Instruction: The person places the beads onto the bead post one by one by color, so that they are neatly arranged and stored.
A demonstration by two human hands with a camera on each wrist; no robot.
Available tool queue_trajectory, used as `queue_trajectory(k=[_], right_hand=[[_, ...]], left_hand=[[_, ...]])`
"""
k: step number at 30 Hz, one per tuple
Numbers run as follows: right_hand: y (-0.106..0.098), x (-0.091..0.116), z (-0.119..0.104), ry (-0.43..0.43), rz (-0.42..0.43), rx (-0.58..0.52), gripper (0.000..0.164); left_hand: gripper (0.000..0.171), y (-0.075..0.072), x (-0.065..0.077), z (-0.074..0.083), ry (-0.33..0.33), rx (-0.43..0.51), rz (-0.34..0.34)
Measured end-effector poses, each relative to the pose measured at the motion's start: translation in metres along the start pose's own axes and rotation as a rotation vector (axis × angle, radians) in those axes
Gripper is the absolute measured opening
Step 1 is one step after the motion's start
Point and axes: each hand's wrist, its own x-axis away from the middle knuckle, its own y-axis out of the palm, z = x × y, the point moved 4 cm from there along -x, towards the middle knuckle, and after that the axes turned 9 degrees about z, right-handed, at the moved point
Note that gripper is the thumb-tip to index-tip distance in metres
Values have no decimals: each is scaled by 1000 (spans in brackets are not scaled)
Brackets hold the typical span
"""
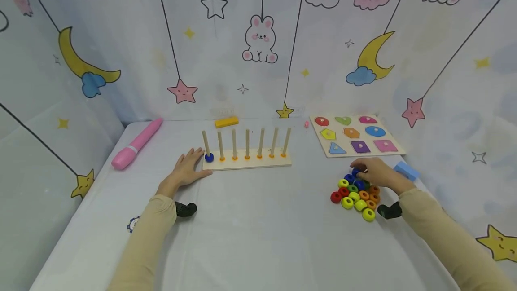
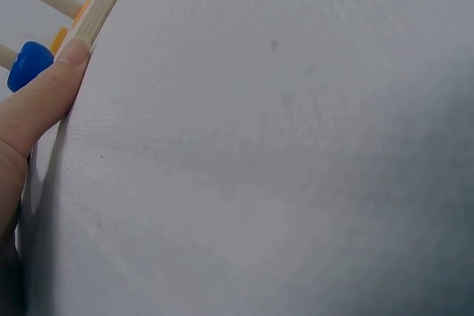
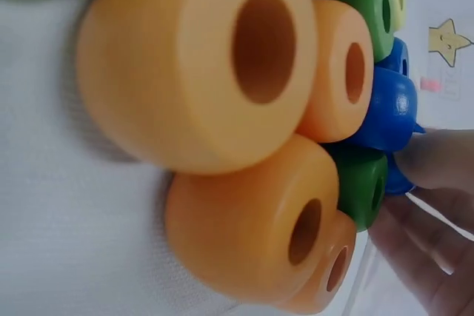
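Note:
My left hand [image 1: 187, 167] rests at the left end of the wooden peg board [image 1: 250, 161], fingers spread; in the left wrist view the thumb [image 2: 55, 94] touches the board's front edge. One blue bead [image 1: 208, 158] sits low on the leftmost peg, and the other pegs carry only small orange rings at their feet. To the right, my right hand [image 1: 375, 173] reaches down over the far side of a pile of beads [image 1: 360, 205] in red, yellow, green, orange and blue. Its thumb and fingers pinch a blue bead [image 3: 398, 179], partly hidden behind a green bead [image 3: 361, 185].
Behind the pile lies a shape puzzle board [image 1: 339, 152] with knobbed pieces. A blue block [image 1: 406, 171] lies beside my right wrist. A yellow block [image 1: 227, 122] is behind the pegs, and a pink stick-shaped thing [image 1: 139, 143] lies at the far left.

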Motion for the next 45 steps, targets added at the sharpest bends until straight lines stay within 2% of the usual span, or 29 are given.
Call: queue_trajectory(k=[9, 14, 16, 19, 22, 27, 32, 36, 45], right_hand=[[-11, -9, -3, -20, 92, -63, 29], [-12, -16, -9, 68, 103, -150, 31], [-13, -24, -15, 85, 112, -179, 33], [-16, -42, -29, 57, 148, -196, 34], [-25, -64, -52, 16, 205, -203, 33], [-45, -101, -101, -27, 247, -237, 35], [-56, -137, -151, -145, 311, -276, 30], [-55, -165, -188, -195, 333, -326, 29], [-29, -207, -275, -258, 253, -358, 30]], left_hand=[[87, 0, -4, -3, -24, -22, -7], [87, 0, -3, -1, -16, -10, -18], [87, 0, -2, -1, -13, -5, -19], [86, 1, 0, -1, -10, -1, -21], [86, 2, 0, -2, -6, -1, -14], [87, 2, -1, -3, -4, -7, 1], [87, 0, 1, -1, -13, -13, 3], [86, -1, 1, -1, -12, -14, 10], [87, -2, 1, 2, -31, 1, 0]])
